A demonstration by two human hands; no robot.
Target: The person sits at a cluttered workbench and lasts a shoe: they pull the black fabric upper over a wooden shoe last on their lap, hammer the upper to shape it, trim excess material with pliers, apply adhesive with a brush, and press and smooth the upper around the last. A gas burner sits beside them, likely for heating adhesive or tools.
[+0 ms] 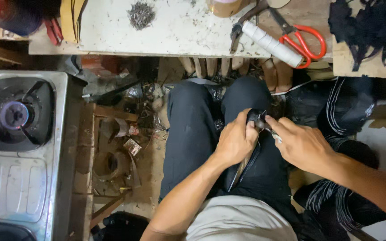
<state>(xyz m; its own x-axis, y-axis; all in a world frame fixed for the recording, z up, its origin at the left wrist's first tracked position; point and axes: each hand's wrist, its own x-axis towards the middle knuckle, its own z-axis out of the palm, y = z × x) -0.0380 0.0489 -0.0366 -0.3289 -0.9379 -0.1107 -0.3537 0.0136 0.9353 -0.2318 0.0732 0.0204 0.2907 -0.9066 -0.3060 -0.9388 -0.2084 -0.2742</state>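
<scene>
Left hand: the left hand (236,142) is curled shut around a small dark piece (256,118), held over the lap above the dark trousers (193,138).
Right hand: the right hand (301,143) has its fingers pinched together at the same dark piece, touching it from the other side; whatever thin item it may be pinching there is too small to make out.
Dark piece: sits between the two hands, just below the worktop edge; a pale strip (242,167) hangs down from under the left hand.
Worktop: the pale, scuffed worktop (170,35) lies beyond the knees. On it are red-handled scissors (302,38), a white roll (271,43) touching them, and a heap of small dark nails (141,14).
Right side: a pile of black scraps (371,31) rests on a board; black striped cloth (340,116) lies beside the right forearm.
Left side: a gas stove (18,147) stands well apart from the hands.
Floor: scraps and tape rolls litter the floor (126,151) between stove and leg.
Obstruction: the hands cover most of the dark piece.
</scene>
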